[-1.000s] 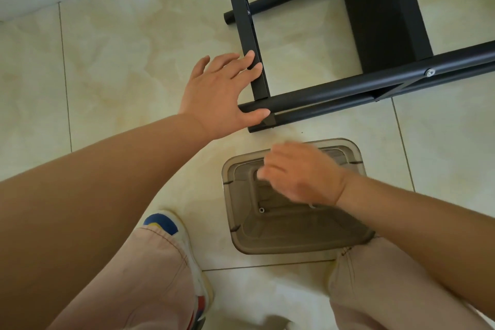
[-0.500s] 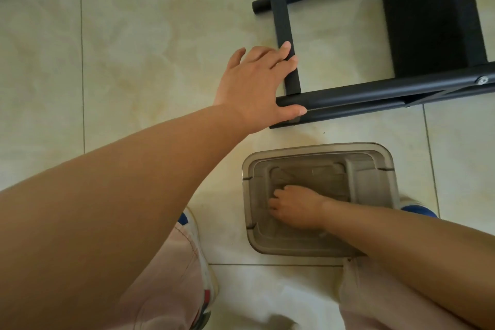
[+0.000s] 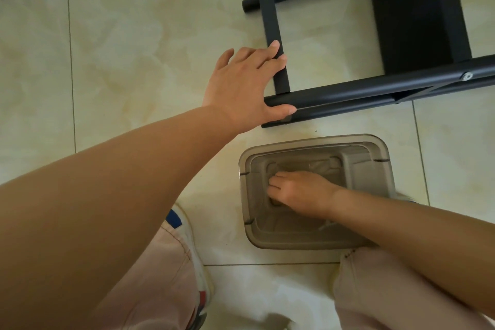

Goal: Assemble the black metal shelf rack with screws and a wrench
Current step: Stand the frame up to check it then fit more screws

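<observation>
rack (image 3: 348, 94) cut off at frame edge; right hand (image 3: 300, 193) fingers (image 3: 274, 179) hidden in bin (image 3: 380, 169)

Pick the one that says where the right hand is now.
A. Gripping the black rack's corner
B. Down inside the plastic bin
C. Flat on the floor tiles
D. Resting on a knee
B: the right hand reaches down inside the plastic bin, while the left hand rests on the black rack at its corner.

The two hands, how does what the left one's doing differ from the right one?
The left hand rests on the black rack corner with fingers spread; the right hand reaches down inside the grey plastic bin, fingers bent at its bottom. Both are bare.
</observation>
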